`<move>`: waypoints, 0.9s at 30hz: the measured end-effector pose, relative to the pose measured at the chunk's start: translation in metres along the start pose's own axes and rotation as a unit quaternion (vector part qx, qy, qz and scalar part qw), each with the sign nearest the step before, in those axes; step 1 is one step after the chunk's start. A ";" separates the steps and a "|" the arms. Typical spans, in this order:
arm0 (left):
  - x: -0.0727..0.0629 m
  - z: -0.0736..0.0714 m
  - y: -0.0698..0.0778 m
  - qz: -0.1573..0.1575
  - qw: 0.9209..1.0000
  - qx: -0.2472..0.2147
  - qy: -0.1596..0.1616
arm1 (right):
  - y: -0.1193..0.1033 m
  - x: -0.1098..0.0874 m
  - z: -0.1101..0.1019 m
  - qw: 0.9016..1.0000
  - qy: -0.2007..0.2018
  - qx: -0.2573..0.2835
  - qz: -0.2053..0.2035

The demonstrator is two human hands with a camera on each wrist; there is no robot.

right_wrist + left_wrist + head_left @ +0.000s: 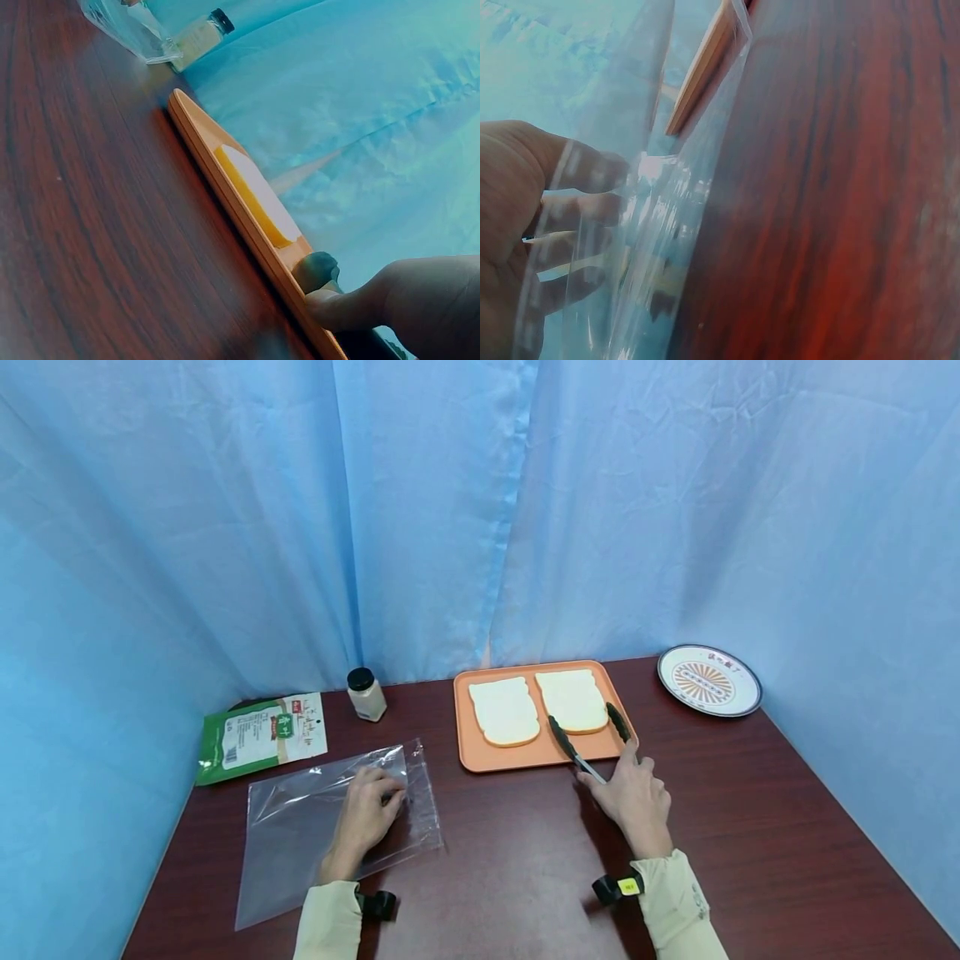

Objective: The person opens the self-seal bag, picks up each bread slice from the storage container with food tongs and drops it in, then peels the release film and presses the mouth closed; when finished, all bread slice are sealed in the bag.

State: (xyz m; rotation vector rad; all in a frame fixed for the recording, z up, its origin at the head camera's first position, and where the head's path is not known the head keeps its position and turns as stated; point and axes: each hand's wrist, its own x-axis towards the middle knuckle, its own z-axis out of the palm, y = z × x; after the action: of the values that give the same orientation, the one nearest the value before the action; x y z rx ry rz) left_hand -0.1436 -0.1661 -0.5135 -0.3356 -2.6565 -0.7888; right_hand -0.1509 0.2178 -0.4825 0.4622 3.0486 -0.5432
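Around the back edge of the surface (487, 877) sit a green packet (258, 739) at the left corner, a jar (367, 697), and a plate (738, 702) at the right corner. An orange tray (465, 727) between them holds two bread slices (504, 712). Blue curtains (435, 527) enclose the dark wood. The tongs (564, 739), spread about the right slice, point lengthwise toward the back edge, leaning left. The hands are apart: the right hand (633, 793) grips the tongs, the left hand (369, 810) curls its fingers on a plastic bag (292, 835) nearer the left edge.
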 end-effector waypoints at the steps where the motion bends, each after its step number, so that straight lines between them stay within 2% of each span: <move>1: 0.000 0.000 0.000 0.000 1.000 0.000 0.000 | -0.001 0.001 0.001 1.000 -0.001 -0.001 0.000; 13: 0.000 -0.002 0.000 -0.002 1.000 -0.001 -0.001 | -0.001 0.005 0.008 1.000 -0.009 0.008 0.011; 27: 0.000 -0.002 0.001 0.009 1.000 0.000 0.009 | 0.007 0.005 0.008 1.000 0.007 -0.007 -0.005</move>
State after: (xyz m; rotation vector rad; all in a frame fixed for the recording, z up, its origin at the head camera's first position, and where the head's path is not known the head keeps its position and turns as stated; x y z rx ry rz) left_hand -0.1426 -0.1664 -0.5118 -0.3503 -2.6329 -0.7815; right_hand -0.1544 0.2228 -0.4921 0.4532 3.0671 -0.5206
